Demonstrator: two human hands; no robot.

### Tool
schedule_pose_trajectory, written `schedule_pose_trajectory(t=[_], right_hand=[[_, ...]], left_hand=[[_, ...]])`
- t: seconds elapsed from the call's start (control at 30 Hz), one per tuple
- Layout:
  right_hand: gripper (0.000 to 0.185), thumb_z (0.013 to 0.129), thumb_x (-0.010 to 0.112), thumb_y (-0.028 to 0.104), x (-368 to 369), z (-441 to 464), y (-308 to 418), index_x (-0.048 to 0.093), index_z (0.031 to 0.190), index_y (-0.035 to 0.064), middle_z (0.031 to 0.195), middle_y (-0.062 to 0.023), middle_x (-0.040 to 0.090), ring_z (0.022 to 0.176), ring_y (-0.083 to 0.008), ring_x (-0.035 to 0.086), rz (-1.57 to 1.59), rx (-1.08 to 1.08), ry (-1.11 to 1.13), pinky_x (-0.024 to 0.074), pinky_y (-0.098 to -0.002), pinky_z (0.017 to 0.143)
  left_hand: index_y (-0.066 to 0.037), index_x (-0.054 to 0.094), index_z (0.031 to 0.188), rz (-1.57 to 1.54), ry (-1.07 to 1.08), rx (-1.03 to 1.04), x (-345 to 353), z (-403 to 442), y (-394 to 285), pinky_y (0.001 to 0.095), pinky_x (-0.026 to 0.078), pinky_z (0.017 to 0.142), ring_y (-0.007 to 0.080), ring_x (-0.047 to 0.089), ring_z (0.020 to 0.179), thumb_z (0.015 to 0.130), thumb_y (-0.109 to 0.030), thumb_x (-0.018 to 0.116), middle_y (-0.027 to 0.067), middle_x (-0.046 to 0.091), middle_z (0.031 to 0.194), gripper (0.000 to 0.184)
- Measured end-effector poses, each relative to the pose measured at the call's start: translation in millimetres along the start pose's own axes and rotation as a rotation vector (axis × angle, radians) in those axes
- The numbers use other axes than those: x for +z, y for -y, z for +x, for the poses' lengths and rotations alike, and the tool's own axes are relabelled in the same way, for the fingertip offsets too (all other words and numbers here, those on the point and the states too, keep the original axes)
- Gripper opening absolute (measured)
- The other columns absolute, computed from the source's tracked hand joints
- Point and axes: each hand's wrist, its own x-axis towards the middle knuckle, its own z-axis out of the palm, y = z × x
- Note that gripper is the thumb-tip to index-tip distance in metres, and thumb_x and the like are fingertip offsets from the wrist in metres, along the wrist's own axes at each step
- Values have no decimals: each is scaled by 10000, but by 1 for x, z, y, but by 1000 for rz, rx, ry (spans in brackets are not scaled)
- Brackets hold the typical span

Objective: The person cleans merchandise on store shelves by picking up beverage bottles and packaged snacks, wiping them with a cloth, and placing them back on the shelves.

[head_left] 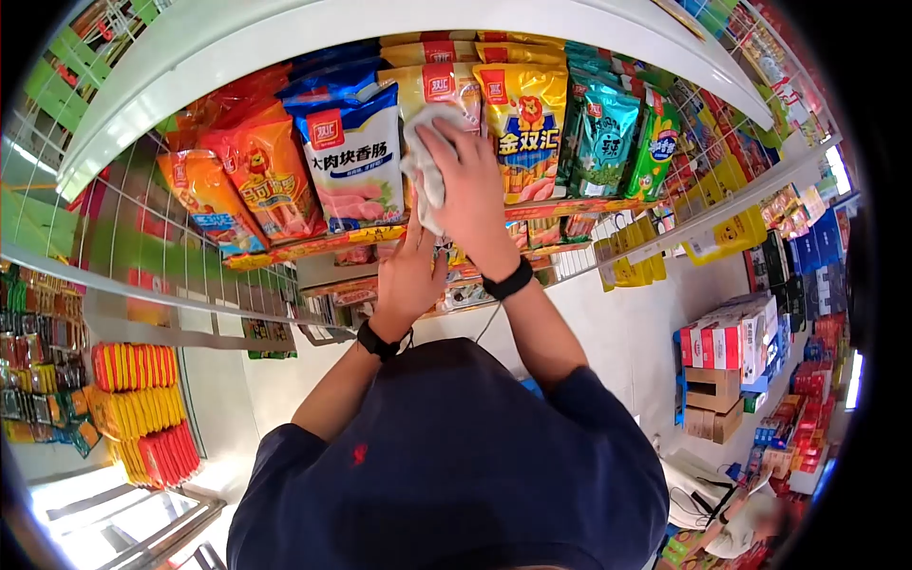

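My right hand (467, 180) presses a white cloth (426, 176) against a pale yellow snack packet (432, 84) on the shelf. Just below and left of it, my left hand (408, 275) touches the lower part of the same packet, near the shelf's front edge (366, 237). Its fingers point upward and look apart. To the left stands a blue and white sausage packet (347, 161), and to the right a gold packet (524, 133). Both wrists wear black bands. The cloth hides much of the pale packet's front.
Orange packets (266, 171) stand at the shelf's left; teal (603, 133) and green packets (654, 147) stand at its right. Wire side racks flank the shelf, under a white curved shelf edge (380, 17). Stacked boxes (727, 342) are at the right, red and yellow packs (142, 408) lower left.
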Motion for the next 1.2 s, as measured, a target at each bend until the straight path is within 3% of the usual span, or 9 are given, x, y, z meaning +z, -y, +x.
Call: schedule_pose_trajectory(t=[0.17,0.27,0.33,0.47,0.53,0.67,0.7,0.93,1.2], right_hand=[[578,762,745,87,-2,1,6,594,1320,95,1336,-110,572,1178,-355,526,52,45,-21,451,-462,992],[484,846,739,139,6,18,4,611,1311,102,1329,-124,589,1167,-373,541,-12,55,-94,454,-468,1016],[478,844,735,135,8,18,7,611,1305,99,1330,-125,594,1161,-371,545,-41,80,-110,453,-468,1020],[470,845,723,135,3,-14,16,615,1301,97,1323,-132,599,1160,-376,552,0,150,-88,460,-468,1008],[483,836,729,99,-2,-28,20,617,1307,102,1334,-133,597,1163,-368,559,124,213,-58,465,-454,1002],[523,797,724,-22,-29,-55,33,606,1302,40,1345,-169,584,1189,-384,560,270,181,-114,456,-440,1009],[573,754,743,-17,-30,-65,32,596,1303,52,1356,-157,566,1187,-392,537,247,157,-146,452,-463,1005],[575,815,703,-41,-43,-83,-14,554,1367,24,1396,-190,542,1259,-379,535,13,307,-361,424,-445,1069],[517,815,746,75,-30,-17,-73,599,1310,91,1341,-113,589,1194,-375,553,64,80,-353,449,-456,1034]], left_hand=[[-11,539,1336,-102,103,-94,9,-3,4,462,587,771,461,646,1069,839,-144,680,261,359,1576,534],[-13,528,1364,-74,-30,3,14,-4,8,463,585,785,480,637,1073,838,-148,681,261,364,1573,565],[18,545,1309,50,-153,109,17,-4,12,425,596,688,355,676,983,839,-175,683,244,384,1560,526],[20,544,1315,16,-13,62,19,-9,13,419,597,724,370,652,1047,834,-182,694,248,363,1573,543],[-18,469,1443,-73,-27,33,19,-10,12,457,574,851,509,574,1189,821,-159,728,304,397,1529,688],[-19,410,1499,-55,-25,136,18,-14,18,437,574,867,463,571,1235,804,-157,742,304,392,1532,783],[3,406,1509,-132,-13,138,17,-11,20,390,598,752,381,630,1165,760,-131,730,216,241,1647,827],[-39,313,1566,-48,-17,97,15,-10,12,343,582,668,322,698,920,828,-98,679,203,178,1671,826],[-16,302,1567,-99,-42,-52,27,-12,-11,323,587,736,195,727,861,852,-92,655,237,176,1664,801]])
